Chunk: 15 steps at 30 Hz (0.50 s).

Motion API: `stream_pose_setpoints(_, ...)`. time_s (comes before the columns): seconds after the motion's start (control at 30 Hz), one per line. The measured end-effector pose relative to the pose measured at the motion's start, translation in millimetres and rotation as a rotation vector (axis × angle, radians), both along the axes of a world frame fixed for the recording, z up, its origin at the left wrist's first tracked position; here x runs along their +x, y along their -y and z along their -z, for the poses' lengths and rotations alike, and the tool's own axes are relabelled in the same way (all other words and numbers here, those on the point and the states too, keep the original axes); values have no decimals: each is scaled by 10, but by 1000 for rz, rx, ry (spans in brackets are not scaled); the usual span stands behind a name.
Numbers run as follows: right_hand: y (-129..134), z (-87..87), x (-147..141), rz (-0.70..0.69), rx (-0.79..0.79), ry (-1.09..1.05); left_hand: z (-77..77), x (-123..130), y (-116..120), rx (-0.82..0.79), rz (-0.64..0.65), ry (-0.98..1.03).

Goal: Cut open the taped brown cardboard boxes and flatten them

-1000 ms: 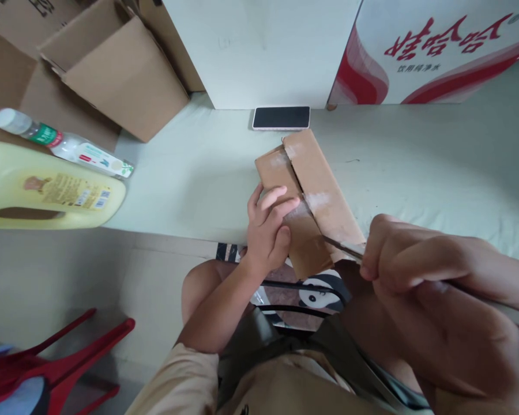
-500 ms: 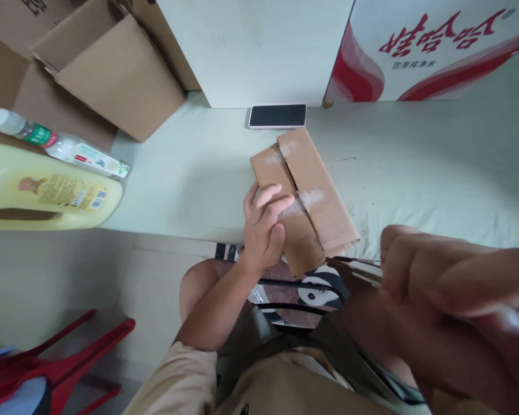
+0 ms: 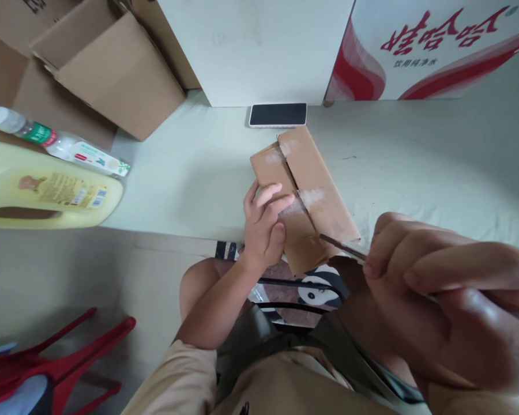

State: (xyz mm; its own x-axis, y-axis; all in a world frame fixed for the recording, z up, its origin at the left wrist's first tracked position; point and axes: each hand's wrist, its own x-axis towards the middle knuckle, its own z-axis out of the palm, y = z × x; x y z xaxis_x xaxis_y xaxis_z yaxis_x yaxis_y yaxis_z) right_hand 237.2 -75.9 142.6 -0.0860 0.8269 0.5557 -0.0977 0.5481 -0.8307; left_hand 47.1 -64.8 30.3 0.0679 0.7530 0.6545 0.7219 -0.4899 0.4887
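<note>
A small brown cardboard box [image 3: 328, 190] lies slantwise at the near table edge, its near corner overhanging. Its flaps meet along a dark seam with whitish tape scuffs. My left hand [image 3: 263, 227] grips the box's left side, some fingers and the thumb on top and one finger at the edge. My right hand [image 3: 441, 282] is closed around a thin metal blade that looks like a utility knife [image 3: 343, 248]; its handle is hidden in my fingers. The blade's dark tip is at the near end of the seam; whether it touches is unclear.
A phone [image 3: 278, 115] lies behind the box, before a white carton [image 3: 259, 52] and a red-and-white carton [image 3: 432, 75]. An open cardboard box [image 3: 121, 75], a clear bottle [image 3: 64, 144] and a yellow jug [image 3: 69, 202] are left. A red stool [image 3: 64, 369] stands below.
My right hand has moved slightly left and up, bringing the blade from below the box's near corner over the near end of the seam. My left hand and the box have barely moved.
</note>
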Motion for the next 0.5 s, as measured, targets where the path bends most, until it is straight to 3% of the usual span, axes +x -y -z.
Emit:
stream_pose_setpoints(0.1, 3, -32, 30, -39, 66, -13, -6, 1, 1, -1, -2, -4)
stream_pose_setpoints(0.27, 23, -124, 101, -99, -86, 216, -9, 7, 4, -9, 21, 40)
stream_pose_setpoints(0.5, 79, -32, 7, -49, -133, 110, -6, 10, 17, -36, 19, 49)
